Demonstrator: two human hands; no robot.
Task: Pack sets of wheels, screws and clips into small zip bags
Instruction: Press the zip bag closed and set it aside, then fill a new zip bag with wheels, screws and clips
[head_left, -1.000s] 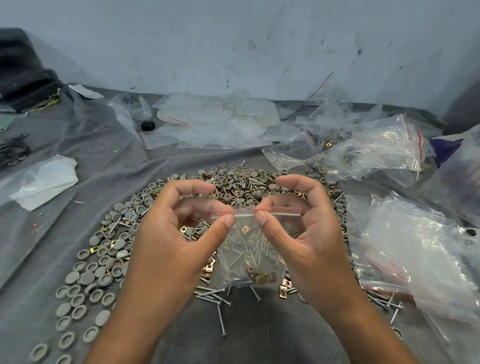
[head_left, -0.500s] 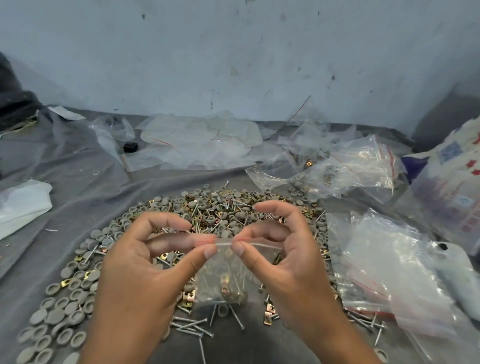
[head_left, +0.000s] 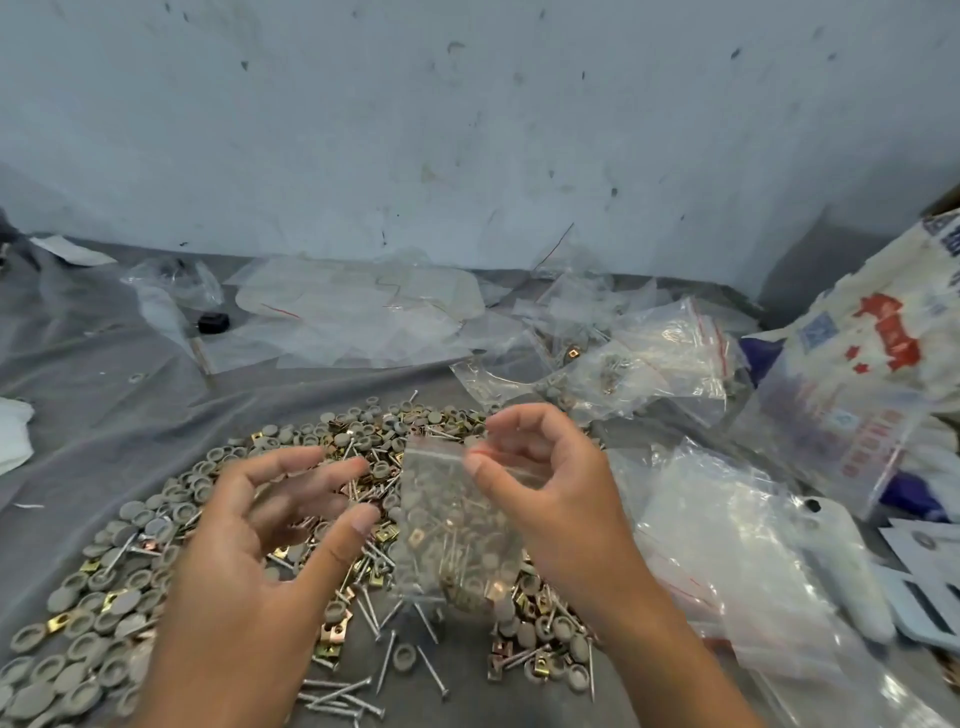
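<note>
Right hand (head_left: 550, 499) pinches bag (head_left: 457, 525) top, bag hangs over parts pile (head_left: 156, 561). Left hand (head_left: 260, 561) open, holds nothing. I'd check seal shut, then put bag with done bags (head_left: 654, 364).

Your left hand (head_left: 270, 525): fingers spread, relaxed, holding nothing, palm turned toward right. Your right hand (head_left: 545, 483): thumb and index finger pinched together, other fingers curled; both forearms low, converging.
</note>
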